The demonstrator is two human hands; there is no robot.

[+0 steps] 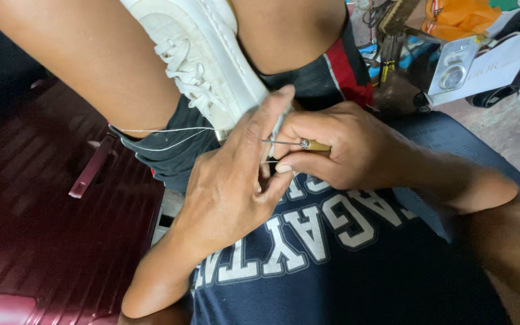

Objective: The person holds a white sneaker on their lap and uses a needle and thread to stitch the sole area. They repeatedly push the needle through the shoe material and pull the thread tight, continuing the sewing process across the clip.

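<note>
Head view: I see a white sneaker point(203, 57) wedged between my bare knees, sole edge turned toward me, laces on the side away from my hands. My left hand point(230, 180) comes up from below and presses against the sneaker's sole edge; its fingers are drawn together, the forefinger stretched along the rubber rim, the thumb tucked near the tool's metal shaft. My right hand point(344, 147) sits just beside the left, closed around a stitching awl point(299, 144) with a pale wooden handle, pinching it between thumb and forefinger. The awl's thin metal tip points toward the left hand and meets the sneaker just behind the left forefinger; I cannot tell how far it goes in. A white thread point(164, 133) runs from under the left hand's fingertips out across my thigh, away from both hands. Below the hands is my dark blue shirt point(332, 265). Beyond the right hand, well apart, lies a heap of shoes and bags point(482, 48). Past the left hand is a dark red ribbed surface point(43, 229).
</note>
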